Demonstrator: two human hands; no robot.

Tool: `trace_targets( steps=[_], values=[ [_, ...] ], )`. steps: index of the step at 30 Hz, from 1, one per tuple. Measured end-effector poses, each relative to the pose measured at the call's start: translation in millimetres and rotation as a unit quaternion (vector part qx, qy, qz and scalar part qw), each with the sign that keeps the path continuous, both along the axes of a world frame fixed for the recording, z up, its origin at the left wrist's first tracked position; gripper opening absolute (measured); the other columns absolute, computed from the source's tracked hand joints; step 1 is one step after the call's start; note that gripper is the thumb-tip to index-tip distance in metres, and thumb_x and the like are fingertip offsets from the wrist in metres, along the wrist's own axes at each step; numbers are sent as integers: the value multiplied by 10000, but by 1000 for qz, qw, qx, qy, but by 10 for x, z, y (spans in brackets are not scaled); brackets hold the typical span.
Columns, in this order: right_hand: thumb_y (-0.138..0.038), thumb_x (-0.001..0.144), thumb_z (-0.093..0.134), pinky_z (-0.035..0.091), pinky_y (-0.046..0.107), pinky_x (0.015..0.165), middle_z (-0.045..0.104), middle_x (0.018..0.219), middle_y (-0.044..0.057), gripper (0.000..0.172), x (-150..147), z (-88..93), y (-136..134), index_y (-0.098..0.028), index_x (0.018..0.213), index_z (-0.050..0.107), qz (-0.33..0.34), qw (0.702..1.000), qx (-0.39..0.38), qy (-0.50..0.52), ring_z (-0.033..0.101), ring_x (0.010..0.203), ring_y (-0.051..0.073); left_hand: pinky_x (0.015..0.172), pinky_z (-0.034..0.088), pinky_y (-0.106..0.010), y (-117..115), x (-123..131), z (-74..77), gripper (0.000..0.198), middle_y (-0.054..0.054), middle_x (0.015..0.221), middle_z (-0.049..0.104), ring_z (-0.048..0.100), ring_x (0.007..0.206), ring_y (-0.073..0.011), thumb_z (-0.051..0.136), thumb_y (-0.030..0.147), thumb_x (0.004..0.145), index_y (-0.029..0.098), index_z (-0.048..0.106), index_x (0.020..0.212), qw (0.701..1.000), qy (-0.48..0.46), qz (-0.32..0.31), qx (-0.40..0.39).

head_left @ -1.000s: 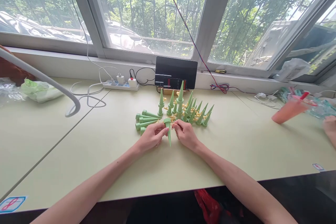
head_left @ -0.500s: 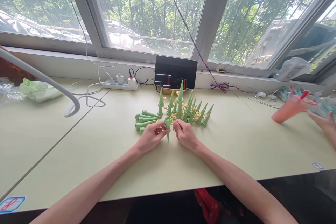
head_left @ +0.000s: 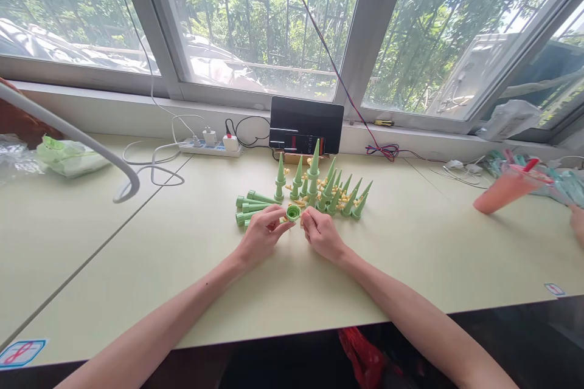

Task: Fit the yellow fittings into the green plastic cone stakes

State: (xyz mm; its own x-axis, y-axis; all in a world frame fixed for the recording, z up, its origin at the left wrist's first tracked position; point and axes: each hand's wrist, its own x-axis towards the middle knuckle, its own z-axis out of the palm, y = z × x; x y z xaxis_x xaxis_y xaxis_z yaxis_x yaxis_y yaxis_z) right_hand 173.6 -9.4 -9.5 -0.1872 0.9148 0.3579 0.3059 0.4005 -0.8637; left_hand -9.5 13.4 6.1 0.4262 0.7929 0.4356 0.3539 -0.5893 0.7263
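My left hand [head_left: 263,232] is closed on a green plastic plant watering spike [head_left: 293,213], its round open end facing me and its point hidden. Close beside that rim, my right hand [head_left: 322,233] is curled with the fingers pressed together. A bit of yellowish plastic shows at its fingertips, probably a small valve, mostly covered. Behind my hands, several green spikes [head_left: 312,164] stand point up, with yellowish valves [head_left: 287,186] on and among them. Left of them, several loose green spikes [head_left: 255,207] lie on the table, partly covered by my left hand.
A dark tablet [head_left: 306,124] leans by the window, a phone before it. A power strip [head_left: 211,147] with cables lies back left, near a curved white tube [head_left: 123,176]. At right are a tilted cup of pink drink [head_left: 504,191] and another person's hand [head_left: 577,225].
The spike in my left hand has tipped, so its open end now faces me and its point no longer shows. The other person's hand has drawn back toward the right edge.
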Motion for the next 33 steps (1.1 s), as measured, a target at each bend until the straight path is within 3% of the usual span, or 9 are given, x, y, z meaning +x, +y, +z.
trace_targets(
  steps=[8, 11, 15, 18, 22, 28, 33],
  values=[
    [-467, 985, 374, 332, 238, 499, 415, 577, -39, 365, 2, 4, 1, -203, 742, 436, -12, 1000, 18, -3, 379, 503, 105, 513, 324, -224, -37, 40, 13, 170, -8, 816, 545, 368, 536, -77, 553, 343, 904, 184, 612, 910, 1000, 5, 29, -10],
    [-471, 985, 374, 343, 238, 505, 430, 591, -34, 359, 9, 18, -7, -202, 760, 448, -22, 1000, 22, 3, 387, 511, 106, 477, 302, -214, -61, 48, 44, 201, 25, 704, 526, 344, 479, -67, 580, 380, 881, 184, 565, 924, 996, -26, 40, -70],
    [-446, 985, 387, 350, 239, 512, 441, 602, -31, 336, 17, 41, -17, -200, 770, 465, -30, 999, 28, 10, 398, 520, 108, 410, 274, -217, -56, 36, 78, 400, 61, 446, 373, 312, 377, -73, 486, 500, 914, 175, 520, 681, 979, -84, 40, -179],
    [-415, 980, 405, 355, 243, 525, 462, 614, -22, 317, 16, 54, -21, -198, 761, 478, -19, 999, 38, -5, 413, 536, 113, 401, 331, -231, -33, 21, 87, 554, 47, 360, 362, 330, 319, -83, 377, 571, 939, 162, 561, 615, 956, -120, -2, -267],
    [-364, 976, 421, 361, 247, 552, 483, 635, -13, 302, 10, 48, -18, -193, 735, 480, 1, 998, 58, -21, 427, 560, 116, 402, 366, -233, -20, 9, 84, 601, 35, 360, 391, 362, 313, -84, 386, 612, 923, 137, 606, 627, 933, -116, -59, -336],
    [-389, 975, 408, 354, 244, 529, 460, 600, -25, 312, 11, 16, -12, -198, 735, 468, 1, 999, 44, -15, 406, 531, 114, 447, 413, -248, -40, 3, 107, 554, 31, 416, 455, 407, 336, -86, 430, 617, 905, 134, 595, 691, 924, -121, -85, -352],
    [-438, 970, 394, 336, 246, 505, 430, 586, -31, 336, 13, 1, -7, -207, 729, 438, 3, 999, 28, -16, 379, 517, 115, 483, 427, -260, -39, -11, 99, 524, 27, 442, 488, 440, 363, -96, 433, 609, 906, 145, 569, 702, 939, -95, -81, -321]
  ],
)
